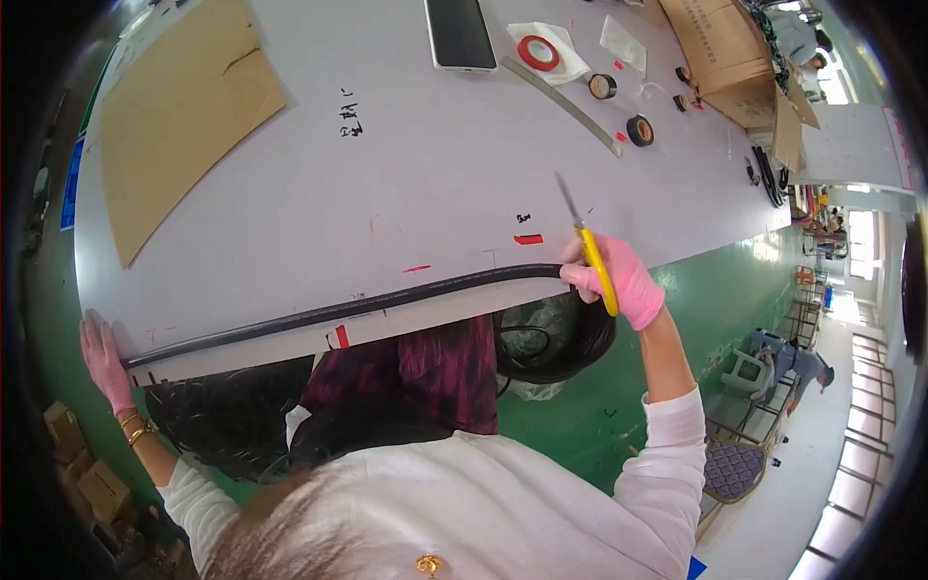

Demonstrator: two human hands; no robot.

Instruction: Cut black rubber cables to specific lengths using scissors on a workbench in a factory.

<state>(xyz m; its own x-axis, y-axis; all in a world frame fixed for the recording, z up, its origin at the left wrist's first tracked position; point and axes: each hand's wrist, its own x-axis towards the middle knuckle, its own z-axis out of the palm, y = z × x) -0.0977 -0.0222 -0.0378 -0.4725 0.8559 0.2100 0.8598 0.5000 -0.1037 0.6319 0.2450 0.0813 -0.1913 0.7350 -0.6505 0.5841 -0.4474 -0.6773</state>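
Black tubing, stretched straight along lower surface edge: left hand fingers clamped on one end, right hand gripping other end plus yellow-handled scissors.

grey table | on it – cardboard sheet, phone, tape rolls, metal ruler, black hose along near edge

Three tape rolls — one scissors

Factory workshop: long grey worktable, tape rolls, cardboard boxes, green floor, other workers seated along aisle.
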